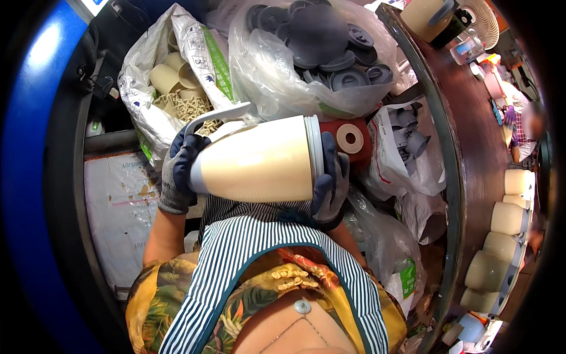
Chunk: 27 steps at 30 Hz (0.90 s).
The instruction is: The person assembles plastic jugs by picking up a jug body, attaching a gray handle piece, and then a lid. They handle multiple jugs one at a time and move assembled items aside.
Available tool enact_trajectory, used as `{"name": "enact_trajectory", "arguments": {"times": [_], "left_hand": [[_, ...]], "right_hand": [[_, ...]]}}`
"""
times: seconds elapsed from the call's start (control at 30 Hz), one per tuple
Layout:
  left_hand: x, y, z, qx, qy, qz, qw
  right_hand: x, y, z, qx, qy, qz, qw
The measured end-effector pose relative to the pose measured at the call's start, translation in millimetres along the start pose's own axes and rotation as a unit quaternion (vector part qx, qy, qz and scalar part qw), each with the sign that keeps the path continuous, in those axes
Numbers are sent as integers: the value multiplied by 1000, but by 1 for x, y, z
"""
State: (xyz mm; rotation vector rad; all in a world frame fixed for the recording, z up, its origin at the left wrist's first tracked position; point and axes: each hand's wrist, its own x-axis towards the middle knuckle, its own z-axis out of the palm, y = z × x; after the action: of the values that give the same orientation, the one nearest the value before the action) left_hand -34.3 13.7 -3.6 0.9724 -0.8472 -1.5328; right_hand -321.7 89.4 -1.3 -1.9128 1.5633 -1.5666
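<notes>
Fingers [184, 154] of the gloved left hand [181, 168] curl round the narrower end of a cream jug [259, 162], close by the root of its grey handle [227, 113]. Fingers of the gloved right hand [331, 186] bear against the opposite, wider end, over a grey ring [316, 147]; how firmly they press cannot be told. The jug lies on its side between the two sets of fingers, held up in front of the striped apron [259, 230].

The step in hand looks like handling or checking the ring end, with the left fingers steadying the body. The next move seems to call for a firm left hold and an even push or turn from the right fingers, so that the smooth body does not slip or roll.

Just beyond the left fingers, a white sack [138, 88] holds cream cup-shaped parts [165, 79]. Farther out ahead, between the two hands' directions, a clear bag [253, 88] is heaped with dark grey lids [348, 79]. Past the right fingers sit a red object [361, 158] bearing a pale ring-shaped part [341, 139], then a white bag [377, 168] of grey pieces [416, 144]. Well out to the right, the dark desk [471, 135] carries a row of cream containers [488, 271]
</notes>
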Motion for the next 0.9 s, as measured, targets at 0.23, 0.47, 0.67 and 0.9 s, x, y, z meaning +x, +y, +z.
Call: {"name": "enact_trajectory", "arguments": {"times": [0.23,0.47,0.67,0.9], "left_hand": [[11,11,9,37,-42,-37,998],[26,19,5,43,-108,-88,989],[32,19,9,-3,-152,-165,975],[33,10,15,-6,-167,-191,967]], "right_hand": [[-3,-8,-5,-32,6,-78,996],[-7,-15,-13,-58,-10,-145,988],[-3,-20,-27,-29,-22,-199,979],[0,-25,-32,26,-41,-248,968]]}}
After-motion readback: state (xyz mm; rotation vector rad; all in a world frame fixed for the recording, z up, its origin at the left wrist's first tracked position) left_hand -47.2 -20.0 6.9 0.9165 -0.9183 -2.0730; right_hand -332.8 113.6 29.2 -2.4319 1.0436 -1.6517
